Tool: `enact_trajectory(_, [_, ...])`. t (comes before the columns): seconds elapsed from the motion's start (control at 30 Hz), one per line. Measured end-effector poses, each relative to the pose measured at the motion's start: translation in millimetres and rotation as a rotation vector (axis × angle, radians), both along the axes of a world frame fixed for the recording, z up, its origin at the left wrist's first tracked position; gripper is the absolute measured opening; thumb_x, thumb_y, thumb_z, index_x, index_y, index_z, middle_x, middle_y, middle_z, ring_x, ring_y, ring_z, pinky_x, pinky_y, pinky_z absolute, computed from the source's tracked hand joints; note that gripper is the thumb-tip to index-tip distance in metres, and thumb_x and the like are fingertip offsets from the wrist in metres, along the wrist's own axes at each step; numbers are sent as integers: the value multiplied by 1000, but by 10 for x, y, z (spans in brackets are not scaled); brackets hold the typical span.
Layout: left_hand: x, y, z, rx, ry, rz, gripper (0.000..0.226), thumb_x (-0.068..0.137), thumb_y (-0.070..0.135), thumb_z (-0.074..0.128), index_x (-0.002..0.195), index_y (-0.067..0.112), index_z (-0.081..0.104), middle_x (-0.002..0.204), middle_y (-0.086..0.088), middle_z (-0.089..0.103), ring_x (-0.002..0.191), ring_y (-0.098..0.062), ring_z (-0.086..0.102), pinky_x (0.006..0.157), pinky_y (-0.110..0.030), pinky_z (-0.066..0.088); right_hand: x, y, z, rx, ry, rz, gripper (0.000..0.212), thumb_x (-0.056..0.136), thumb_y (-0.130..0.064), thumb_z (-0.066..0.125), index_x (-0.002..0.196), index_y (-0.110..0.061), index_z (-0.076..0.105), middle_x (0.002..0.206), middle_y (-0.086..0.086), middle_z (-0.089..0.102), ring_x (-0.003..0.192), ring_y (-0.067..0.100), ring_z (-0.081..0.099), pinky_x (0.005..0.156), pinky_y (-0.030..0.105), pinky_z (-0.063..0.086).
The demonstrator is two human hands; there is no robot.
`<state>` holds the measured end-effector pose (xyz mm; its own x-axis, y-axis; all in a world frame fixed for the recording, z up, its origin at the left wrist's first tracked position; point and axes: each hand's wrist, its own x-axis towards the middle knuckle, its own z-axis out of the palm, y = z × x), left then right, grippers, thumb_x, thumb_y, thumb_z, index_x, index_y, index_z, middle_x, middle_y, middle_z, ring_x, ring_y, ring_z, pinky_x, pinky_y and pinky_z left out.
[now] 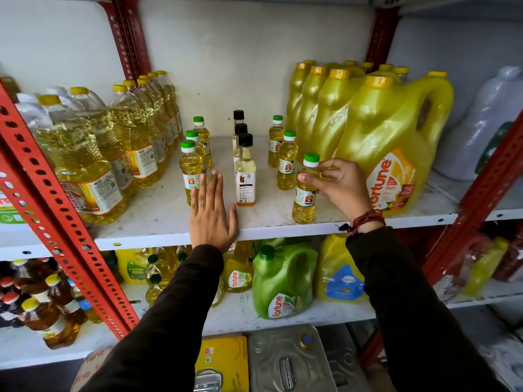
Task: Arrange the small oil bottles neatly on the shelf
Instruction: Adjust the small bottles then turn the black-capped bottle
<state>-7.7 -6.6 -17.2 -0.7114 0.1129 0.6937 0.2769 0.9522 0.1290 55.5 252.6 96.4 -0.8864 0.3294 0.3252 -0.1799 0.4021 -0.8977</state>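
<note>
Small oil bottles stand in three rows on the white shelf [158, 219]. The left row of green-capped bottles [190, 165] runs back from the front. A middle row of black-capped bottles [245, 176] holds pale oil. On the right, two green-capped bottles [287, 162] stand behind a front one [305, 199]. My right hand [336, 182] grips that front right bottle at its shoulder. It stands upright near the shelf's front edge. My left hand [210, 213] lies flat on the shelf, fingers straight, touching the front left bottle.
Large clear oil bottles [85, 154] fill the shelf's left side, and big yellow jugs [387, 154] fill the right. Red slotted uprights [48, 190] frame the rack. Lower shelves hold green and yellow jugs [283, 281] and dark bottles [36, 304].
</note>
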Motion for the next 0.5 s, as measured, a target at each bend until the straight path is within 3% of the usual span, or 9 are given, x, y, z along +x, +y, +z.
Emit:
enact_trajectory(0.23, [2, -7, -3, 3, -5, -3, 76, 102, 45, 28, 166, 4, 16, 174, -14, 11, 162, -28, 4, 130, -37, -11, 48, -32, 34, 18, 0, -14, 45, 66, -31, 91, 101, -14, 69, 99, 7, 77, 86, 10, 74, 81, 35, 63])
enact_trajectory(0.37, [5, -4, -2, -3, 0, 1, 76, 103, 45, 27, 165, 4, 16, 174, -14, 11, 162, -29, 4, 130, -37, -12, 56, -42, 24, 65, 17, -42, 46, 67, -32, 90, 103, -14, 69, 99, 5, 75, 80, -3, 67, 61, 3, 50])
enact_trajectory(0.43, [0, -2, -1, 1, 3, -5, 75, 103, 45, 28, 165, 4, 16, 174, -14, 11, 162, -28, 4, 130, -37, -11, 65, -50, 31, 68, 21, -46, 57, 65, -36, 91, 112, -13, 68, 106, 6, 76, 82, 1, 69, 63, 6, 51])
enact_trajectory(0.5, [-5, -3, -2, 6, 3, -9, 75, 103, 44, 28, 165, 4, 16, 174, -13, 10, 162, -28, 4, 131, -38, -11, 81, -66, 76, 48, 25, -37, 72, 63, -39, 91, 124, -12, 63, 118, 7, 74, 94, 12, 72, 77, 18, 56])
